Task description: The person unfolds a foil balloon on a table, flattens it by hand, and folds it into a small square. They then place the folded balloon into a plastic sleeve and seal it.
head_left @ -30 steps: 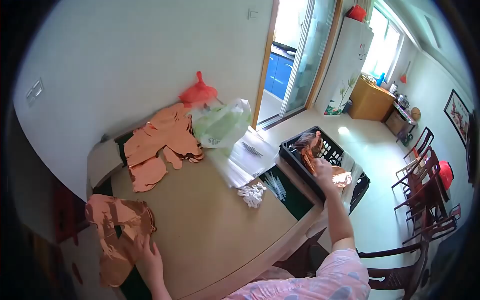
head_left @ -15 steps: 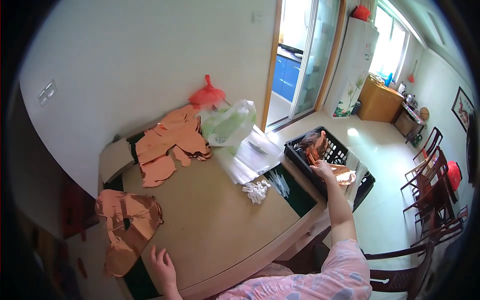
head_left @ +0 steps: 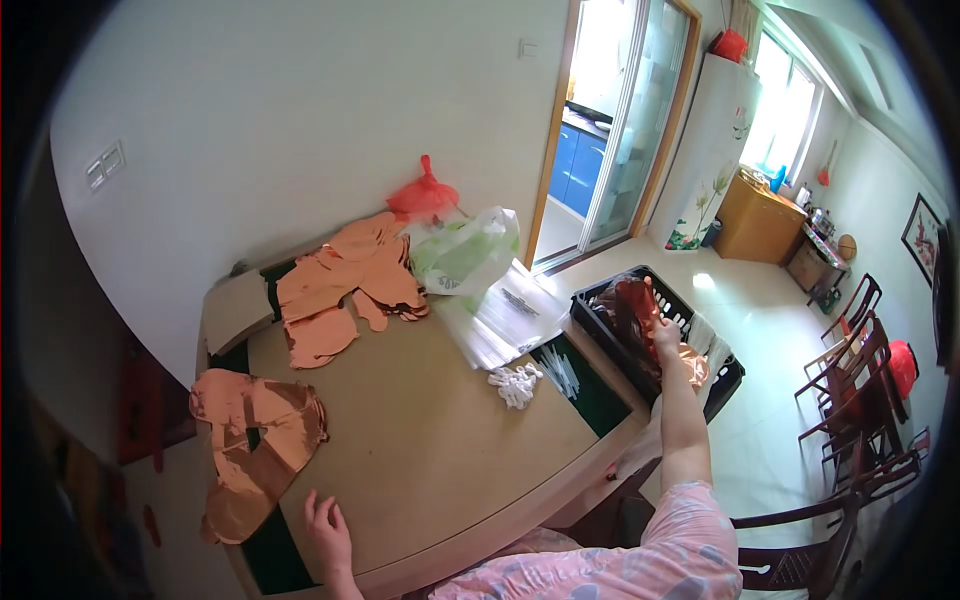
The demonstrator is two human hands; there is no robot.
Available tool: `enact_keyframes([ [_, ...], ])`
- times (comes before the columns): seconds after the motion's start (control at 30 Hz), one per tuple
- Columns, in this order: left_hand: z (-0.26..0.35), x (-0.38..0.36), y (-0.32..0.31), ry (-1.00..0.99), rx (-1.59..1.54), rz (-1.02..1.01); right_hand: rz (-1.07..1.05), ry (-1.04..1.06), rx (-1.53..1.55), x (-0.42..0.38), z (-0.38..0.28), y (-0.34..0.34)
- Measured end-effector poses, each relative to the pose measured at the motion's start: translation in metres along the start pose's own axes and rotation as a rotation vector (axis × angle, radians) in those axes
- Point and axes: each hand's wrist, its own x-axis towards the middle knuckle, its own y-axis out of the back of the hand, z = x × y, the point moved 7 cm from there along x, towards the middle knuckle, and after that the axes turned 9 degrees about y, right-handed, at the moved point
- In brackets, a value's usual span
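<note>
My right hand [head_left: 665,340] is in the black basket [head_left: 728,384] at the table's right edge, its fingers closed around dark, shiny copper foil [head_left: 635,310]. More copper foil [head_left: 693,368] lies in the basket beside my wrist. My left hand [head_left: 328,530] rests by the table's near left edge, fingers apart and holding nothing. Nearest to it is a rose-gold foil balloon [head_left: 280,445], flat and hanging partly over the left edge. A pile of flat copper foil balloons [head_left: 345,275] lies toward the wall.
The table [head_left: 430,430] also bears clear plastic sleeves [head_left: 505,315], a white-green bag [head_left: 465,255], a red bag [head_left: 425,195], a white string bundle [head_left: 516,385] and thin clear sticks [head_left: 558,370]. Dark wooden chairs [head_left: 845,410] stand at the right.
My right hand has moved slightly up and deeper over the basket, and the dark foil there has been lifted and shifted. The view has tilted slightly. My left hand has hardly moved.
</note>
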Motion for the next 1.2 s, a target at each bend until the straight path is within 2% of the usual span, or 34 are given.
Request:
enact_keyframes([
  [0.1,0.002,0.002,-0.001,-0.026,0.017,0.0,0.523,0.38,-0.246,0.02,0.013,0.023],
  [0.13,0.002,0.002,-0.001,-0.02,-0.004,0.001,0.329,0.273,-0.162,0.006,-0.015,0.037],
  [0.23,-0.002,0.002,-0.002,-0.003,-0.058,0.001,0.462,0.356,-0.056,-0.005,-0.05,0.067],
  [0.4,-0.005,0.001,-0.003,-0.025,-0.045,0.008,0.565,0.411,0.17,-0.025,-0.111,0.098],
  [0.5,-0.004,0.001,-0.003,-0.053,-0.029,0.018,0.32,0.427,-0.055,-0.019,-0.126,0.09],
  [0.53,-0.008,0.001,-0.005,-0.062,-0.036,0.024,0.511,0.519,-0.053,-0.025,-0.138,0.105],
  [0.57,-0.01,0.001,-0.007,-0.07,-0.042,0.03,0.568,0.499,0.07,-0.023,-0.14,0.117],
  [0.63,-0.004,0.0,-0.002,-0.057,-0.018,0.018,0.669,0.807,0.115,-0.044,-0.172,0.123],
  [0.73,-0.005,0.001,-0.004,-0.061,-0.004,0.013,0.573,0.629,0.172,-0.059,-0.183,0.124],
  [0.87,0.016,-0.002,0.002,-0.023,0.023,-0.024,0.536,0.678,0.207,-0.091,-0.22,0.114],
  [0.93,0.021,0.0,-0.003,-0.018,-0.054,-0.047,0.379,0.621,0.271,-0.126,-0.255,0.096],
  [0.97,0.023,0.0,-0.007,-0.012,-0.095,-0.06,0.333,0.791,0.276,-0.123,-0.248,0.066],
  [1.0,0.03,0.001,-0.014,-0.017,-0.166,-0.104,0.286,0.899,0.207,-0.155,-0.273,0.053],
  [1.03,0.039,0.003,-0.021,-0.022,-0.237,-0.149,0.176,0.81,0.243,-0.171,-0.271,0.019],
  [1.07,0.047,0.004,-0.031,-0.028,-0.309,-0.19,0.022,0.887,0.273,-0.194,-0.273,-0.012],
  [1.1,0.054,0.003,-0.051,-0.023,-0.437,-0.294,0.029,0.857,0.468,-0.231,-0.285,-0.028],
  [1.13,0.061,0.0,-0.073,-0.017,-0.565,-0.397,-0.072,0.824,0.529,-0.266,-0.299,-0.041],
  [1.17,0.069,-0.008,-0.095,0.04,-0.834,-0.556,-0.303,0.834,0.507,-0.297,-0.306,-0.059],
  [1.2,0.08,-0.018,-0.111,0.098,-1.104,-0.714,-0.537,0.594,0.513,-0.32,-0.292,-0.103],
])
